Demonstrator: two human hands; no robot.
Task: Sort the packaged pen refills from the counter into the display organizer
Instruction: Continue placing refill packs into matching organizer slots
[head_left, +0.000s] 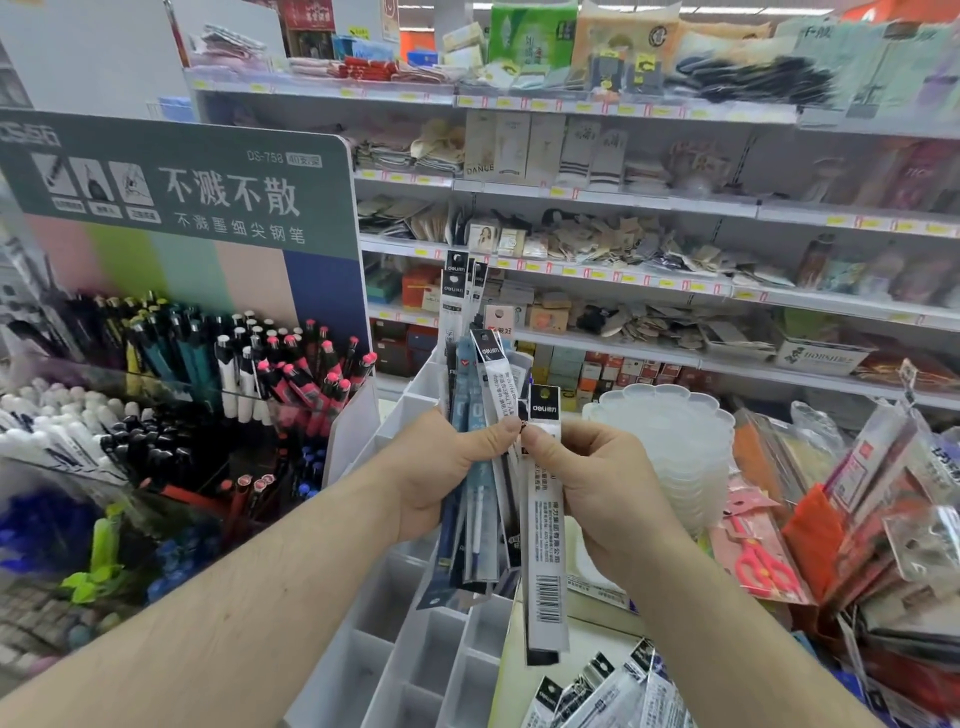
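My left hand (441, 467) grips a fanned bundle of packaged pen refills (483, 499) held upright over the white display organizer (410, 660). My right hand (587, 483) pinches a single refill pack (544, 545) with a black top and a barcode, right beside the bundle. More refill packs (613, 696) lie on the counter at the bottom, and a few packs (460, 291) stand in the organizer's far slots.
A pen display stand (171, 374) with a green sign fills the left. Stacked clear flower-shaped trays (675, 441) sit to the right, with packaged scissors (763, 561) and hanging packets beyond. Store shelves run across the back.
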